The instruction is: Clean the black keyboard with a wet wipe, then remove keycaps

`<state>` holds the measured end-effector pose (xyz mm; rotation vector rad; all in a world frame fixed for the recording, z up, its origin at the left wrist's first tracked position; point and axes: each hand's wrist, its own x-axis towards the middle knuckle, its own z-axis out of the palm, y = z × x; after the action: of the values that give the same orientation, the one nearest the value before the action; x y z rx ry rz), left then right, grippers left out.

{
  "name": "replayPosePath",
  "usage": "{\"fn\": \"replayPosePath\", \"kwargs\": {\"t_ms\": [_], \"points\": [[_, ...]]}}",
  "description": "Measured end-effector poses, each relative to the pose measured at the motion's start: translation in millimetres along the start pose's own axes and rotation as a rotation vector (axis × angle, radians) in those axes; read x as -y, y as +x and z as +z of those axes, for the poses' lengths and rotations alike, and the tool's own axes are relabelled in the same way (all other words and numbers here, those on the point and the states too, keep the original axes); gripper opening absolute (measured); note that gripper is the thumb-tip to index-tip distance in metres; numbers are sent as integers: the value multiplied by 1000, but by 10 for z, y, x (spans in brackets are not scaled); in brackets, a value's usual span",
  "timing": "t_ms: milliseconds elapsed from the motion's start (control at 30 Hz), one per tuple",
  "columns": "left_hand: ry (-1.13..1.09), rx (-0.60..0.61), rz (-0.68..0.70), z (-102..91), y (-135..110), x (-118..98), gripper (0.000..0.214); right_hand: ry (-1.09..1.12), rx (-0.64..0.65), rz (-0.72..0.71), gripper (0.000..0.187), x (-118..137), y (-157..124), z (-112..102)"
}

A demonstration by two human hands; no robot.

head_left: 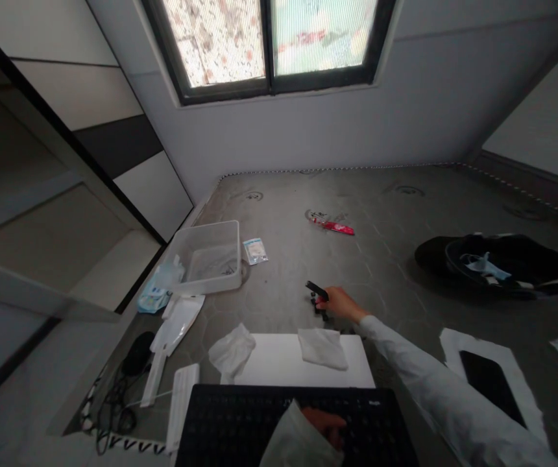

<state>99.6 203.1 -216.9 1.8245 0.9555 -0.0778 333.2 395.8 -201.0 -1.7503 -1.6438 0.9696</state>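
Note:
Beyond the white board, my right hand (pixel 340 303) is closed round a slim black stick-like tool (pixel 316 290). Below its fingers lie several small black pieces (pixel 324 316), with a bit of pink among them. A black keyboard (pixel 225 421) fills the bottom middle, nearest me. Over its keys is my left hand (pixel 325 421), fingers bent together; whatever they hold is hidden. Pale fabric (pixel 291 444), perhaps the sleeve, covers the rest of that hand. Two crumpled white wipes, one on the left (pixel 233 350) and one on the right (pixel 322 347), lie on the white board (pixel 274 363).
A clear plastic box (pixel 211 285) stands at left beside a small packet (pixel 255 251) and a blue-white pack (pixel 155 290). A red packet (pixel 338 227) lies farther back. At right are a black bag (pixel 517 266) and a phone (pixel 493 383). Cables (pixel 111 408) lie lower left.

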Motion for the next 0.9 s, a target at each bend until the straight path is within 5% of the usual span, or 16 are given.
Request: {"fn": "replayPosePath", "kwargs": {"t_ms": [167,500,900], "points": [[31,217,-146,-106,2,-108,52,-42,23,18,9,-144,81,166],[145,191,-186,-228,-136,-353,40,-115,-17,63,5,-259,132,260],[117,105,-168,-216,-166,-367,40,-103,-59,80,11,-112,62,159]]}}
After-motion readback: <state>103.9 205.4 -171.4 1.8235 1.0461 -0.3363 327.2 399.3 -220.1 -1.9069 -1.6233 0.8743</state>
